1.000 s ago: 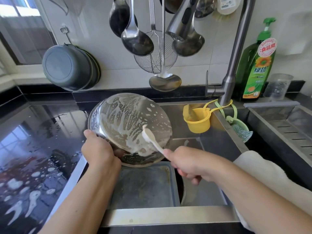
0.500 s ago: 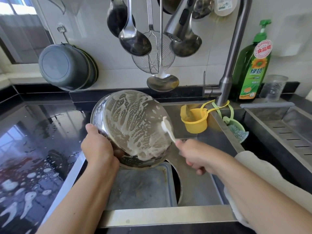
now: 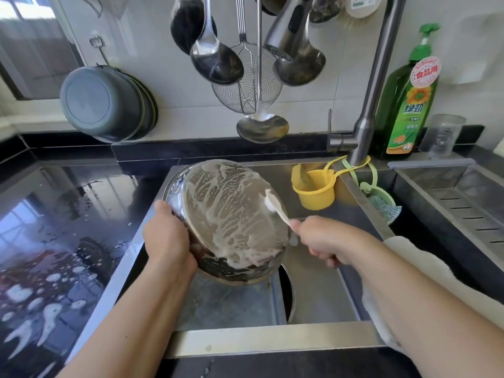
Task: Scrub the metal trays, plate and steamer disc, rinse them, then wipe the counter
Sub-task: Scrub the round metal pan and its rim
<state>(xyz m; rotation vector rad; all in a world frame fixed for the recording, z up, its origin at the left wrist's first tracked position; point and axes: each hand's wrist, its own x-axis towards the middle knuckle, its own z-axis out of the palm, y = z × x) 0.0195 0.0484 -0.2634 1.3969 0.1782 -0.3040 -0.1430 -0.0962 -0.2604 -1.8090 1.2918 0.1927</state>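
While suds cover the plate: scrubbing is the step in hand, and rinsing looks not yet begun.
Plate: the round metal plate (image 3: 231,219) is held tilted over the sink (image 3: 272,341), foamy face turned toward the person, lower rim just above the tray.
Left hand: the left hand (image 3: 167,238) grips the plate's left rim, thumb hooked over the front edge; the fingers behind are hidden.
Right hand: the right hand (image 3: 323,241) is curled round the handle of a white brush (image 3: 274,207), whose head touches the plate's right side.
Tray: 1 rectangular metal tray (image 3: 234,306) lies flat in the basin under the plate; I cannot pick out the steamer disc for certain.
Counter: the black counter (image 3: 54,241) at left carries foam spots and water, so wiping remains.
Doing it well: I judge short overlapping strokes from centre to rim would serve, turning the plate with the left hand so every part passes under the bristles.
Pressure: push the brush against the backing fingers, so the plate does not flex or swing.
Risk: soapy metal is slick; a firm thumb on the rim and a low hold over the basin would limit any drop.
Nearby: the tap (image 3: 373,85) stands behind the right hand, and the green soap bottle (image 3: 406,105) beside it.
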